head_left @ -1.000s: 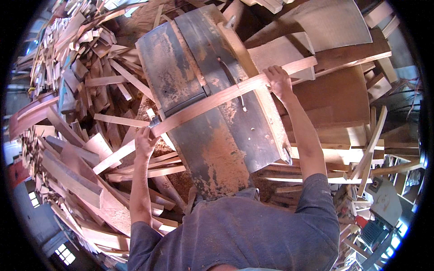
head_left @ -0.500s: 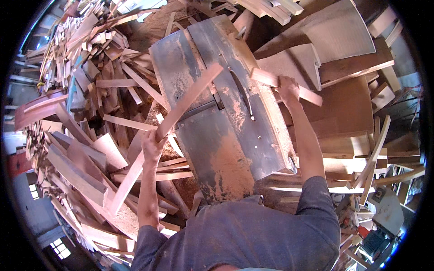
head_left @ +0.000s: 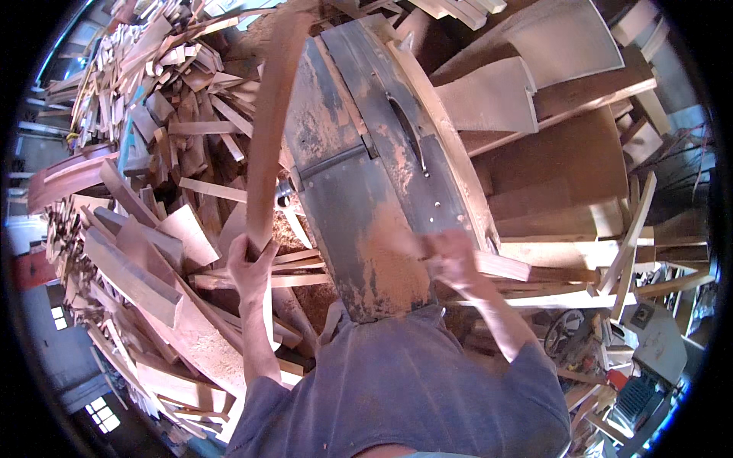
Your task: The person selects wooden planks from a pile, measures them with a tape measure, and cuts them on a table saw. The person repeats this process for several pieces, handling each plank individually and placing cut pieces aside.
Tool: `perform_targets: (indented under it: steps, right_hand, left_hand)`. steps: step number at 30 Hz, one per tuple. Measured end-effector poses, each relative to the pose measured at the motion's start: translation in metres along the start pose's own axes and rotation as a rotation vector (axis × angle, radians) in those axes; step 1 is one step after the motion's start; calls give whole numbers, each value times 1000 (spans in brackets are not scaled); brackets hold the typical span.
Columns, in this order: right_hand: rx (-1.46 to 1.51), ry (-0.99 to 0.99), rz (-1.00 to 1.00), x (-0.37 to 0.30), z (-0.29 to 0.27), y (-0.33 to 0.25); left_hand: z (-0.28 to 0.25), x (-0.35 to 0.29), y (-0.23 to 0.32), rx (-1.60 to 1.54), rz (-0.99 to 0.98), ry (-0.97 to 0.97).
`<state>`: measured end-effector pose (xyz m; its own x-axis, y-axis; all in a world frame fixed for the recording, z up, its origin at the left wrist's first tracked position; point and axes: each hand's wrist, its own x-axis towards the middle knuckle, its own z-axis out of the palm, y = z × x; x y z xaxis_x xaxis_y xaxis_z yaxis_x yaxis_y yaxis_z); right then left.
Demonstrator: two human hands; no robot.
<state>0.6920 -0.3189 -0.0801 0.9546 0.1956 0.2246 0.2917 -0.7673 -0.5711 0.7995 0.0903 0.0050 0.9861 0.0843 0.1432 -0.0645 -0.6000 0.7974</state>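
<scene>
My left hand [head_left: 252, 269] is closed round the lower end of a long wooden board [head_left: 273, 145], which stands nearly upright in view along the left edge of a dark metal machine table [head_left: 336, 202]. Over the near right part of that table, my right hand [head_left: 453, 259] grips a short wooden strip [head_left: 502, 265]. Motion blurs this hand and the strip's left end. A curved slot [head_left: 408, 133] runs through the table top, farther off than my right hand. Reddish sawdust [head_left: 389, 267] covers much of the near end.
A wooden rail [head_left: 450, 145] borders the table's right side. Heaped offcuts [head_left: 187, 130] fill the left, with larger boards [head_left: 145, 282] nearer me. Wide wooden panels [head_left: 553, 168] stack up on the right. A grey machine with a motor [head_left: 641, 397] stands at lower right.
The long board has swung from a slant over the table to nearly upright at its left edge. My right hand has brought the short strip from the far right side toward me.
</scene>
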Motion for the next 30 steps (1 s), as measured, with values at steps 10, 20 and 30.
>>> perform_targets:
  steps: [10, 20, 30]
  right_hand:
    - [601, -72, 185, -12, 59, -84]
    - [-421, -52, -49, -19, -101, 10]
    - [-404, 80, -13, -19, -156, 108]
  left_hand:
    - [87, -34, 48, 143, 213, -330]
    - [137, -90, 91, 193, 541, -547]
    - [12, -19, -81, 598, 418, -507]
